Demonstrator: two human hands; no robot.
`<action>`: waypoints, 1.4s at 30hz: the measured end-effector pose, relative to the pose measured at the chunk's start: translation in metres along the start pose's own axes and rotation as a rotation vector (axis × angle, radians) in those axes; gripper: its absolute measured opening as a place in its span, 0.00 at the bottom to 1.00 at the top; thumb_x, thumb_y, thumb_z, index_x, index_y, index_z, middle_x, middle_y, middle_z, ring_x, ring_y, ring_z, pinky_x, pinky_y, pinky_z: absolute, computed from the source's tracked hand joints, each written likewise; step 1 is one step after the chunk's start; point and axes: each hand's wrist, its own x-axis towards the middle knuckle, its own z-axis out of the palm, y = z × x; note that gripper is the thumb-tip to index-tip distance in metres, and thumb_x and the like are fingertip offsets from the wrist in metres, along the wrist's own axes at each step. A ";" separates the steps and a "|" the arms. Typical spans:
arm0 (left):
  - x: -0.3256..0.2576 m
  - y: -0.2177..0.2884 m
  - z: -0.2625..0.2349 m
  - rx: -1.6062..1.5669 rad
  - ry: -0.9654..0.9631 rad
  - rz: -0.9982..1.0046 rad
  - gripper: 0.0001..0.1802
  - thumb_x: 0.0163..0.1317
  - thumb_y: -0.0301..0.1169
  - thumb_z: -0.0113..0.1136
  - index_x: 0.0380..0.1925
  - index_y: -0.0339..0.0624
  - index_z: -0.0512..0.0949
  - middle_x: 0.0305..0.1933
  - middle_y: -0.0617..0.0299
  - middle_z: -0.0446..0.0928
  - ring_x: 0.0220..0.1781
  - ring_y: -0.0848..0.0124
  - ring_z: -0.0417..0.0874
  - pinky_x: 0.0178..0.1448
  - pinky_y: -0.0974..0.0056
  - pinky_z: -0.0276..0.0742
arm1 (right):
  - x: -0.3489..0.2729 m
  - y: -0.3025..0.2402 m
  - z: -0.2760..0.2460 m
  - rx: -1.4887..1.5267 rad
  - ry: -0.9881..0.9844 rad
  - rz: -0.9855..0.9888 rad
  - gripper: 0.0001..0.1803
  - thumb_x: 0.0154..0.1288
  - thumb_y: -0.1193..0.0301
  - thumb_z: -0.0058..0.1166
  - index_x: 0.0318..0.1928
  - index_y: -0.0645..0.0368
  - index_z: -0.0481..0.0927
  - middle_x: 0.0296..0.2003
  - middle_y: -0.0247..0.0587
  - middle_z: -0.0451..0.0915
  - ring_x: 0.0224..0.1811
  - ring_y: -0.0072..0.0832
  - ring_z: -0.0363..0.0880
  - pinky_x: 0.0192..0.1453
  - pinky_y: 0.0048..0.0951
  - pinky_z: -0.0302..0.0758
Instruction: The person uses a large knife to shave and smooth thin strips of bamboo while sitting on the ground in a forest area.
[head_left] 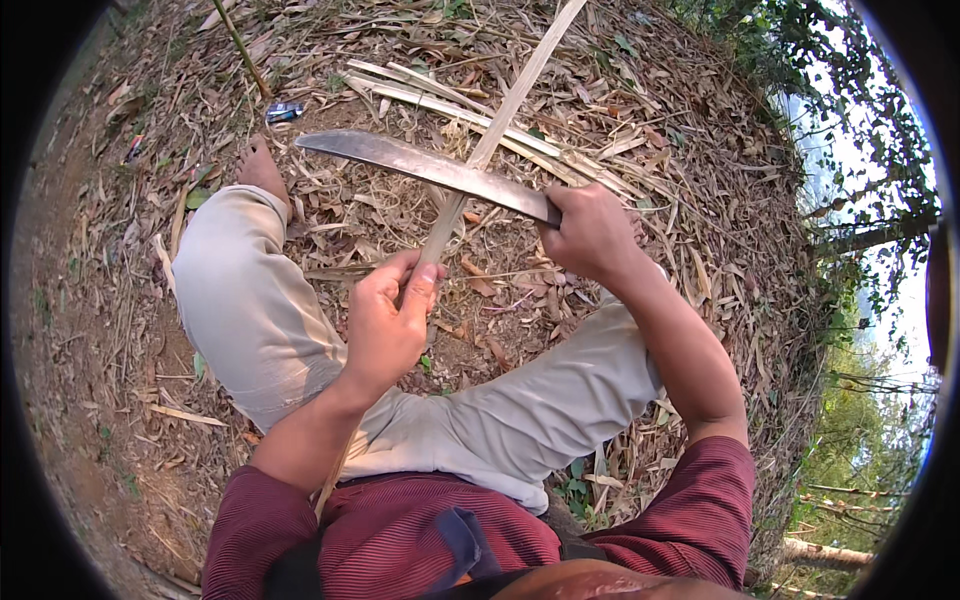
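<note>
— Holding what in the left hand point(390, 315)?

— Closed, thumb against fingers, on a long, flat, pale-tan strip of wood or bamboo point(520, 95). Slanting up and rightward from the grip, out past the top edge of the view.

— And in the right hand point(590, 230)?

— Clamped firmly on the dark handle of a broad, grey-steel machete point(400, 160) with a curved tip. Aiming the blade leftward, across and over the pale-tan strip, between grip and upper end. Cannot tell whether pressing into the surface or merely touching.

— Seated how?

— Low to the ground, knees spread wide in beige cloth trousers point(250, 290), under a dark-red, finely striped shirt point(420, 530). Showing a bare left foot point(263, 172) too, just below the blue, shiny, crumpled packet point(284, 112).

— Anything else nearby?

— Yes: just beyond the blade, a loose spread of thin, cream-coloured split strips point(430, 103), lying on dry, brown leaf litter point(690, 110). Leaning in at the upper left, near the packet, a slender, greenish stick point(242, 48).

— And off to the right?

— Leafy green trees point(870, 170), with bright sky showing through.
</note>
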 end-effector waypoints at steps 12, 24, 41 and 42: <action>-0.003 -0.014 0.003 -0.043 0.082 0.175 0.11 0.74 0.30 0.53 0.40 0.34 0.79 0.23 0.71 0.71 0.23 0.85 0.65 0.24 0.74 0.58 | -0.008 -0.011 -0.006 -0.086 0.056 -0.233 0.09 0.49 0.68 0.54 0.30 0.59 0.80 0.21 0.49 0.80 0.26 0.48 0.82 0.35 0.45 0.80; -0.013 -0.014 -0.010 0.019 0.001 0.034 0.09 0.73 0.29 0.53 0.39 0.36 0.79 0.22 0.72 0.70 0.23 0.85 0.64 0.25 0.75 0.58 | 0.027 0.063 -0.028 0.081 0.346 0.386 0.16 0.63 0.65 0.52 0.27 0.65 0.81 0.21 0.56 0.80 0.25 0.49 0.82 0.34 0.46 0.77; 0.012 -0.007 -0.006 -0.153 -0.035 -0.228 0.12 0.74 0.31 0.50 0.46 0.35 0.79 0.25 0.70 0.73 0.20 0.87 0.61 0.22 0.79 0.54 | -0.004 0.005 -0.010 -0.176 0.029 -0.130 0.12 0.46 0.65 0.60 0.29 0.59 0.78 0.24 0.47 0.81 0.28 0.45 0.84 0.35 0.44 0.79; 0.011 -0.005 -0.009 -0.139 -0.025 -0.215 0.13 0.74 0.32 0.50 0.47 0.35 0.79 0.25 0.71 0.72 0.19 0.88 0.61 0.22 0.79 0.53 | -0.001 0.007 -0.013 -0.168 0.023 -0.081 0.12 0.47 0.65 0.59 0.29 0.59 0.79 0.24 0.48 0.81 0.28 0.46 0.84 0.36 0.45 0.79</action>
